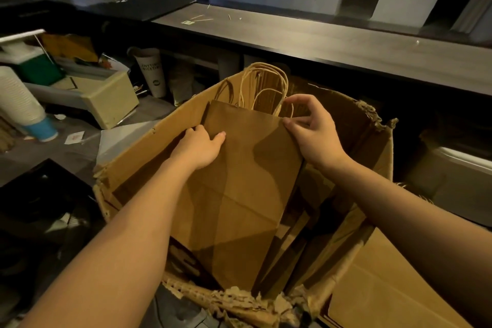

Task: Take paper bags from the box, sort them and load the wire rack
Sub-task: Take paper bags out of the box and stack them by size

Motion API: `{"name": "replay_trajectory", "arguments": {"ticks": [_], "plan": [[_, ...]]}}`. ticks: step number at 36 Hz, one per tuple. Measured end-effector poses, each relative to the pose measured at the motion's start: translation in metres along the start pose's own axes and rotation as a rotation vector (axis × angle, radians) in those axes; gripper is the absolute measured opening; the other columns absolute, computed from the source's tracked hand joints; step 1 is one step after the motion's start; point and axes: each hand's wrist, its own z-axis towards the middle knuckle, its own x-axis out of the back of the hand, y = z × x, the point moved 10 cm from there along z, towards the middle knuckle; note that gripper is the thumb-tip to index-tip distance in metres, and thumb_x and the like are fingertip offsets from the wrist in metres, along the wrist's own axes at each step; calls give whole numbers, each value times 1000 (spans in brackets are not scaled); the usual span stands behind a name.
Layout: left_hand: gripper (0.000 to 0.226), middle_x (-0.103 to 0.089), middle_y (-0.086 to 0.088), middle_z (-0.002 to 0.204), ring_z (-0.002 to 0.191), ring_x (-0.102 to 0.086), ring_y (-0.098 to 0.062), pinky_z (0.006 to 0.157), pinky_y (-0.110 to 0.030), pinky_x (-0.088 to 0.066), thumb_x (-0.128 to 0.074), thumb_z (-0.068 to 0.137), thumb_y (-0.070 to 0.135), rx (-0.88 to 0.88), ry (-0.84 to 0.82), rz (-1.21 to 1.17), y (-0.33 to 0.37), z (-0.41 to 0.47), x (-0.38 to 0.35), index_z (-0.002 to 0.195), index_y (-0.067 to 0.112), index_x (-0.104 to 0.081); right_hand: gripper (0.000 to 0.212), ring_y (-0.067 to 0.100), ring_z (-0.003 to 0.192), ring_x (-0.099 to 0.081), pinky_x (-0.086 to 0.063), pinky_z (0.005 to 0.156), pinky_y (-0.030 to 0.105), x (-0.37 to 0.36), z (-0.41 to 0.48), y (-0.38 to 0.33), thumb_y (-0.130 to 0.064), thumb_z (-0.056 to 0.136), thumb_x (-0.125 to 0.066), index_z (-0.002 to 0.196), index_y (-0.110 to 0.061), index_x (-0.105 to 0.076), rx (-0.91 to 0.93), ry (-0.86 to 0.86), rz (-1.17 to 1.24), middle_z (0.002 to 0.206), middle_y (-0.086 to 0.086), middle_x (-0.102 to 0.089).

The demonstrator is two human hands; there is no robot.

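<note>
Far left, a stack of white cups [18,98] lay tilted on a cluttered grey surface. A cream box [111,100] sat just to its right, and a tall printed paper cup [150,72] stood upright beyond that.

Centre: a large, torn cardboard box [138,165] stood open, its edges ragged. The person's left hand [198,148] gripped the left edge of a flat brown paper bag [245,189], thumb on the front face, fingers curled round behind. The bag stood upright inside the box, its top near the box's far rim. Behind it, twine handles [266,88] of more bags poked up above the rim.

The right hand [311,133] pinched the bag's top right corner btwn thumb and fingers, w/ the index finger raised near the handles.

Beyond the box, a long dark counter [332,42] ran across to the right. Bottom right, one box flap [386,287] lay folded outward.
</note>
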Motion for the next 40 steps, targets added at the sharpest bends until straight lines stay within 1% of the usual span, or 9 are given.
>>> {"name": "replay_trajectory", "arguments": {"ticks": [4,12,17,22,26,32,35,38,40], "plan": [[67,-36,-13,145,127,-43,-32,104,-44,-40,-44,95,48,-38,69,17,5,-2,10,146,9,-25,26,7,85,-65,-59,64,24,6,2,6,-8,96,-50,118,-22,-49,-19,48,-30,88,-12,-61],[57,-53,-11,124,101,-58,-26,81,-37,-51,-47,95,44,-74,202,-57,9,-8,29,137,8,-33,33,5,76,-61,-59,67,31,17,5,9,-7,97,-50,126,-22,-48,-5,144,-183,94,-6,-63],[35,-57,-3,99,84,-55,-19,62,-26,-41,-44,97,40,-145,220,-295,16,-10,36,116,11,-49,33,5,96,-58,-50,56,10,28,8,10,-6,96,-50,127,-17,-50,7,210,-198,112,1,-62],[17,-59,0,106,100,-56,-19,87,-35,-46,-44,99,31,-148,197,-590,18,-16,40,105,19,-55,31,4,97,-59,-50,63,10,37,10,9,-12,94,-57,124,-18,-52,-41,259,-97,112,-5,-58],[13,-56,6,104,102,-53,-15,85,-30,-41,-45,99,28,-146,222,-679,16,-22,48,102,21,-55,39,4,86,-62,-50,58,14,37,8,15,-20,92,-61,128,-22,-47,-169,247,182,96,-11,-63],[11,-58,-1,104,100,-55,-21,90,-38,-46,-47,98,30,-62,242,-800,1,-24,54,94,27,-57,57,18,102,-59,-56,76,33,21,-6,19,-26,88,-64,138,-24,-38,-337,89,396,121,2,-54],[12,-58,-2,109,103,-55,-22,94,-41,-45,-49,97,31,-6,239,-820,-3,-24,55,103,24,-58,56,21,102,-63,-58,74,30,4,-19,13,-26,87,-63,138,-22,-39,-367,-88,453,121,4,-58],[15,-58,-1,107,99,-54,-20,83,-34,-43,-50,97,29,29,239,-800,1,-24,56,106,21,-59,62,16,103,-64,-56,83,28,-7,-32,-3,-35,76,-63,133,-20,-44,-318,-300,358,119,-1,-62],[21,-57,-2,109,101,-52,-21,81,-34,-40,-50,97,29,51,239,-786,6,-25,56,112,19,-59,59,11,96,-66,-56,80,23,-14,-45,-13,-37,70,-60,126,-24,-46,-294,-440,298,111,-6,-64]]}}
